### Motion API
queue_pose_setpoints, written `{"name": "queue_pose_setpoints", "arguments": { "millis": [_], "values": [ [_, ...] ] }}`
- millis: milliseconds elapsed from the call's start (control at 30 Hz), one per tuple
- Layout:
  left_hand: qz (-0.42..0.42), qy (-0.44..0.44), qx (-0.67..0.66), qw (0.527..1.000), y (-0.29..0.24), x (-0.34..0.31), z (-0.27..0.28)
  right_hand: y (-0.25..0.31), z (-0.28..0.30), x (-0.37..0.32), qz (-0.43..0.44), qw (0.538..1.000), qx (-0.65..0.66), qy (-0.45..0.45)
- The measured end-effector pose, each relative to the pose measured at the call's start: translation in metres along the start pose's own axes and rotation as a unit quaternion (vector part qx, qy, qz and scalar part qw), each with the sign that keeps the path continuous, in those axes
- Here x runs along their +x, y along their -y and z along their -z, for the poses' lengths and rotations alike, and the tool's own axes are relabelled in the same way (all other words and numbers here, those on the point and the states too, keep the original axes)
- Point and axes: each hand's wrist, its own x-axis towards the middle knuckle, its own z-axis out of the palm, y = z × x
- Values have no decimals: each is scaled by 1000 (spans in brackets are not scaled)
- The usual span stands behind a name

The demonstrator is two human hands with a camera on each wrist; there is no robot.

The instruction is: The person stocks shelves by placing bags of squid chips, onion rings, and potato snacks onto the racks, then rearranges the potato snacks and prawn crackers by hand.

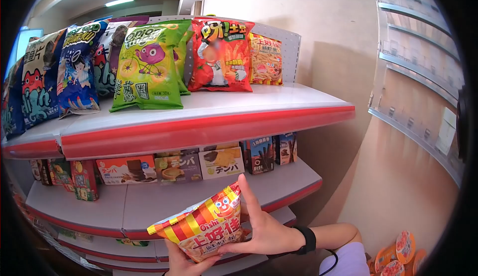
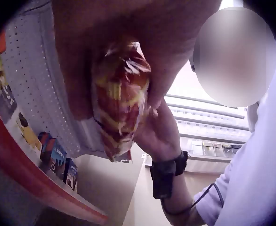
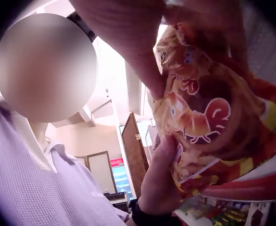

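Note:
A striped red-and-yellow Oishi snack bag [image 1: 206, 221] is held tilted in front of the shelves, between both hands. My left hand [image 1: 186, 263] grips its lower left part from below, with the thumb on the front. On the other side my right hand [image 1: 269, 231] grips the bag, thumb across the lower front and index finger pointing up along the side edge. In the left wrist view the snack bag [image 2: 121, 103] shows end-on between fingers. The right wrist view shows the printed face of the snack bag [image 3: 208, 117], with a shrimp drawing on it.
The top shelf [image 1: 224, 104] carries a green onion-ring bag [image 1: 149, 67], a red potato snack bag [image 1: 221, 54], blue bags and a similar striped snack bag [image 1: 266, 62]. Biscuit boxes [image 1: 221, 162] line the shelf below. Orange-lidded tubs [image 1: 403, 248] stand low at the right.

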Motion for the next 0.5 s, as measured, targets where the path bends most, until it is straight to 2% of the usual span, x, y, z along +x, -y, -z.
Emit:
{"name": "queue_pose_setpoints", "arguments": {
  "millis": [167, 200, 233, 300, 333, 367, 400, 433, 500],
  "values": [
    [73, 63, 59, 994, -25, 7, -2, 5, 15, 0, -33, 999, 32, 23],
    [30, 84, 79, 993, -29, 10, -2, 8, 20, 0, -32, 999, 34, 20],
    [30, 83, 79, 993, -31, 12, -1, 19, 29, 1, -32, 999, 34, 21],
    [-45, 113, 80, 989, -33, 17, 1, 49, 62, 2, 86, 979, -164, -81],
    [-102, 114, 114, 982, -39, 24, 2, 57, 87, -3, 118, 970, -162, -135],
    [-101, 112, 112, 982, -45, 29, 6, 70, 105, 1, 148, 958, -159, -189],
    [-133, 134, 172, 967, -52, 32, 12, 85, 117, 13, 239, 932, -28, -273],
    [-161, 154, 229, 947, -57, 36, 16, 98, 155, 20, 263, 901, -101, -328],
    [-168, 144, 194, 956, -71, 47, 14, 124, 207, 53, 304, 885, -84, -342]
  ]
}}
